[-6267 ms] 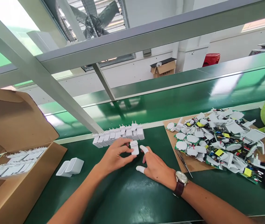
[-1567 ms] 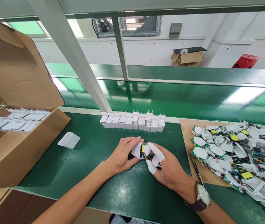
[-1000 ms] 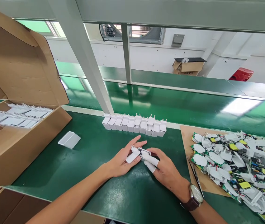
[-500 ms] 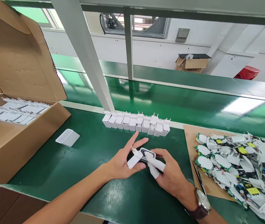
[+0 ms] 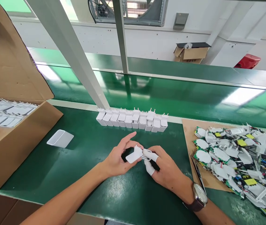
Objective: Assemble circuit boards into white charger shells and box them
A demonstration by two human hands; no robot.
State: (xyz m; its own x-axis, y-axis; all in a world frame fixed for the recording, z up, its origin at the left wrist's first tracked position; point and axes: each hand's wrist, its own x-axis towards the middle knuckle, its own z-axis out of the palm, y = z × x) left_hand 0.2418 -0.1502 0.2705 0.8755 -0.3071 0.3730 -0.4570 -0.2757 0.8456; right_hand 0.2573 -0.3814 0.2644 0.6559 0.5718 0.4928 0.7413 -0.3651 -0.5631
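Between my two hands, just above the green table (image 5: 95,193), is a white plug adapter (image 5: 134,155) with its pins pointing up and away. My left hand (image 5: 120,157) is closed around its left side, thumb below and fingers behind. My right hand (image 5: 164,165), with white covers on thumb and forefinger, pinches its right end. The inside of the adapter is mostly hidden by my fingers. Beyond my hands stands a row of several white plug adapters (image 5: 133,120). A lone white casing (image 5: 60,138) lies to the left of my left hand.
An open cardboard box (image 5: 20,143) at the left holds many white adapters (image 5: 3,111). At the right, circuit boards with white parts (image 5: 236,159) are heaped on a cardboard sheet (image 5: 189,137). Tweezers (image 5: 198,172) lie by my right wrist. A slanted post (image 5: 76,56) rises behind the table.
The white plug piece and the casing part, slightly apart and angled before, are now closer together in my hands. My view has tilted and shifted a little.
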